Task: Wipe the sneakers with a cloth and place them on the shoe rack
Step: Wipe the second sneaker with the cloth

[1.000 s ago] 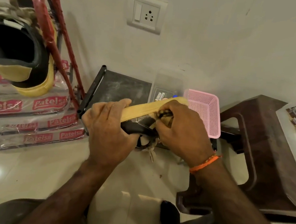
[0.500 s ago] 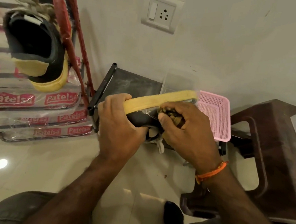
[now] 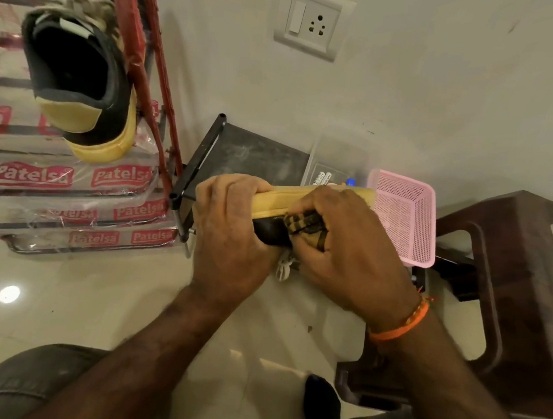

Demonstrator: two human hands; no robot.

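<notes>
While the sneaker (image 3: 307, 197) hangs in mid-air between both hands, turned on its side with the yellow sole edge uppermost, nothing but the person's grip carries it above the tiled floor (image 3: 55, 288). The left hand (image 3: 231, 232) is wrapped round one end of it, fingers curled over the sole. The right hand (image 3: 339, 246) is bunched round a striped cloth (image 3: 304, 224) and presses it against the black upper just below the sole line. The two hands sit almost touching, with only a short strip of shoe showing between them.

As I see it, the main risk is the shoe twisting out of the left hand if the right pushes hard with the cloth, since the hold is on one end only. A pale lace end (image 3: 284, 266) dangles under the hands and could catch in the cloth or the fingers. Because the cloth is wadded small, it may skip the parts hidden under the palms, so dirt could stay there; I cannot tell how clean those parts are.

Just beyond the right hand stands a pink mesh basket (image 3: 403, 219), and beyond the hands lies a clear plastic box (image 3: 337, 168); a wide wiping stroke could knock either. Up and to the left of the left hand, the other sneaker (image 3: 80, 83) already sits tilted on the red shoe rack (image 3: 141, 52), heel outward, so a careless placement of this one might nudge it off.
</notes>
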